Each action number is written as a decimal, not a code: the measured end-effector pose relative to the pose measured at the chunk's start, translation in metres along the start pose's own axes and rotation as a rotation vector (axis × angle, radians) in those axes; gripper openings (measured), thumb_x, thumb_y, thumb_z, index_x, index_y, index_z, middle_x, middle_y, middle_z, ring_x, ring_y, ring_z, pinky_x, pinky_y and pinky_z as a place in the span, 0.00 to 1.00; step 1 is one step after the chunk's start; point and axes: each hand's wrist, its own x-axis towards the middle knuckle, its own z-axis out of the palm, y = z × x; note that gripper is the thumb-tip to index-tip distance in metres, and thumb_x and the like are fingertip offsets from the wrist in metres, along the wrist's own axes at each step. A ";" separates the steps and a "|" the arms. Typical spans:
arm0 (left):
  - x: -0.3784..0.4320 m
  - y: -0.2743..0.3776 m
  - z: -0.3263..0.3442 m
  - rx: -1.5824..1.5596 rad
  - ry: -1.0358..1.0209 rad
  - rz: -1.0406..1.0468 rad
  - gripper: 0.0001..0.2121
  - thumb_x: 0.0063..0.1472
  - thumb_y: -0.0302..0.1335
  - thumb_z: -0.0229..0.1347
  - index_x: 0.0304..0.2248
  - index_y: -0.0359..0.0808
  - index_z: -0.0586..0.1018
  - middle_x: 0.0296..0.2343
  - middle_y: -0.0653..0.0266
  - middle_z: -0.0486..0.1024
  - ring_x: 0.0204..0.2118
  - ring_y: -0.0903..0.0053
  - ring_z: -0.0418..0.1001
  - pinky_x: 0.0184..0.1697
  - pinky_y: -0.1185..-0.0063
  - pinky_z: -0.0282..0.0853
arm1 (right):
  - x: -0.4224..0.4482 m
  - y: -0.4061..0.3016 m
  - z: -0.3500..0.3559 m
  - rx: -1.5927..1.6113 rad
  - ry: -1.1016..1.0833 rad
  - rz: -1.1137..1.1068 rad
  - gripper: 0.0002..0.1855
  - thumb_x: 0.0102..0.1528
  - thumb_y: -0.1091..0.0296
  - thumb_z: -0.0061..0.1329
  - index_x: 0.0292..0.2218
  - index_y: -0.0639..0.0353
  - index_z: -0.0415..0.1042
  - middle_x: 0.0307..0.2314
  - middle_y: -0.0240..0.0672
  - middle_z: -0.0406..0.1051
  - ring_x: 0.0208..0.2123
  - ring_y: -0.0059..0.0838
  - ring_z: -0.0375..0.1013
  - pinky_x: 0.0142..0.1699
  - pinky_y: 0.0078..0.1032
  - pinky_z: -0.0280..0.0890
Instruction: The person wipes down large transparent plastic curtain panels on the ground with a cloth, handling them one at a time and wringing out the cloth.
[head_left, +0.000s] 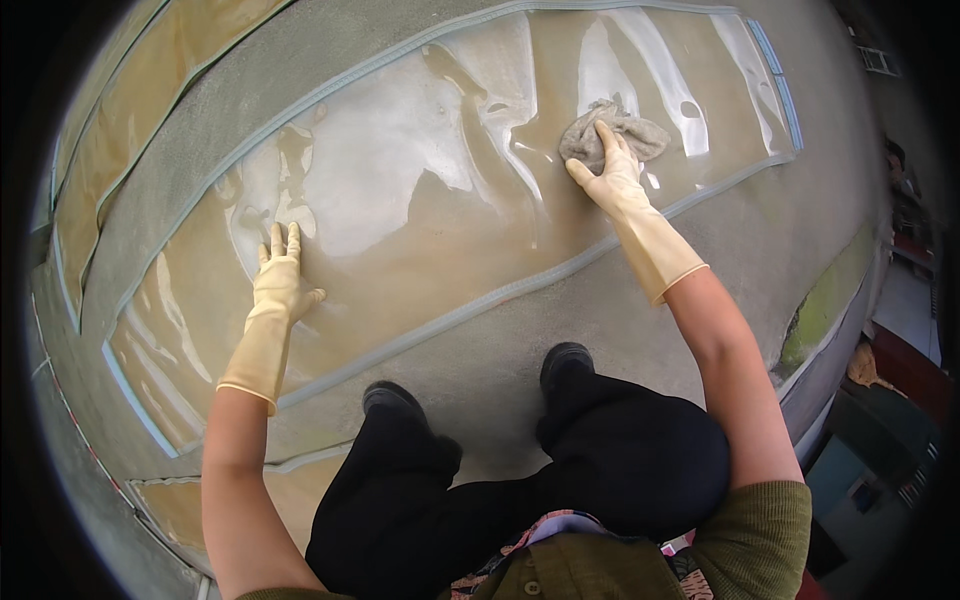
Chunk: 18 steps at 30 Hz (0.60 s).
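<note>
A long clear plastic sheet (465, 277) with pale blue edging (465, 319) lies on the grey concrete floor before me. Its surface is glossy, rippled and reflects light. My left hand (276, 289), in a cream rubber glove, rests palm down near the sheet's left end, thumb and fingers apart, holding nothing. In a matching glove, my right hand (619, 180) presses a crumpled grey cloth (645, 139) onto the right part of the sheet. The fingers lie over the cloth and partly hide it.
More edged plastic sheets lie at the upper left (150, 142) and lower left (176, 514). My dark shoes (566, 356) stand on concrete (480, 375) by the near edge. A red-and-white cord (71, 412) runs along the left. A green patch (829, 300) borders a ledge at right.
</note>
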 end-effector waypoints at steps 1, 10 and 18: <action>0.002 0.003 0.000 -0.011 0.005 0.014 0.60 0.44 0.31 0.74 0.70 0.46 0.44 0.70 0.57 0.40 0.70 0.48 0.46 0.69 0.65 0.57 | 0.008 -0.004 0.006 -0.009 0.037 -0.053 0.48 0.50 0.55 0.63 0.67 0.52 0.54 0.65 0.55 0.52 0.66 0.57 0.49 0.69 0.41 0.51; 0.002 -0.007 -0.011 -0.092 -0.019 -0.001 0.58 0.46 0.32 0.73 0.70 0.48 0.46 0.70 0.58 0.41 0.70 0.49 0.44 0.71 0.62 0.51 | -0.039 -0.141 0.075 -0.229 -0.255 -0.842 0.37 0.52 0.59 0.60 0.61 0.49 0.63 0.62 0.50 0.58 0.64 0.54 0.55 0.66 0.46 0.54; 0.003 -0.024 0.008 -0.248 0.093 0.015 0.53 0.48 0.25 0.69 0.69 0.47 0.50 0.70 0.63 0.42 0.71 0.54 0.43 0.71 0.60 0.48 | -0.028 -0.204 0.114 -0.322 -0.367 -1.515 0.30 0.45 0.67 0.58 0.52 0.45 0.73 0.59 0.39 0.65 0.62 0.41 0.62 0.67 0.42 0.56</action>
